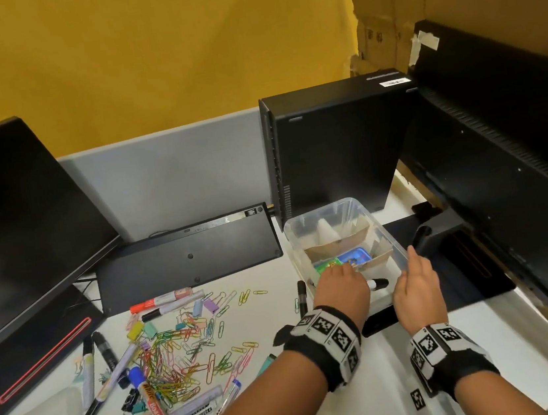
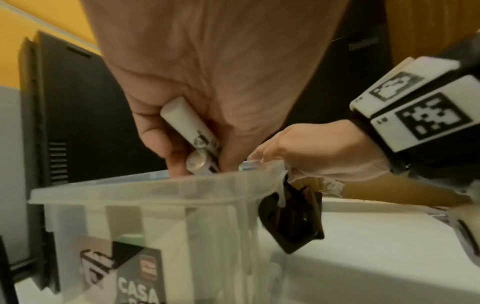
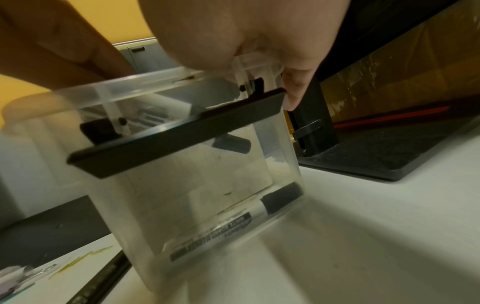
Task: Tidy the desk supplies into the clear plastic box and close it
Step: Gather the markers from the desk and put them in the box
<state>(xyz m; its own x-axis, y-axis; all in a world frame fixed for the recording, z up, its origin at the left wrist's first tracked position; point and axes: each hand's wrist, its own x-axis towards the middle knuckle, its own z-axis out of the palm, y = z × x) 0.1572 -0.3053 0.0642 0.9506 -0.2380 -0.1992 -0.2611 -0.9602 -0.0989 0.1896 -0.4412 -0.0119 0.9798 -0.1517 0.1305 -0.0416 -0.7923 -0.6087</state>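
Bare forearms, black wristbands, checkered white tags

The paper clips are many colours: yellow, pink, green and blue. The wristbands have black and white square patterns. The box is see-through with a black latch, and the wall is yellow.

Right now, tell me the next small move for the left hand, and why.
Probably lower and let go: the left hand grips a white marker just above the rim of the clear plastic box, so easing it down inside and releasing seems right. The right hand steadies the box's near side, and another marker already lies on its floor.
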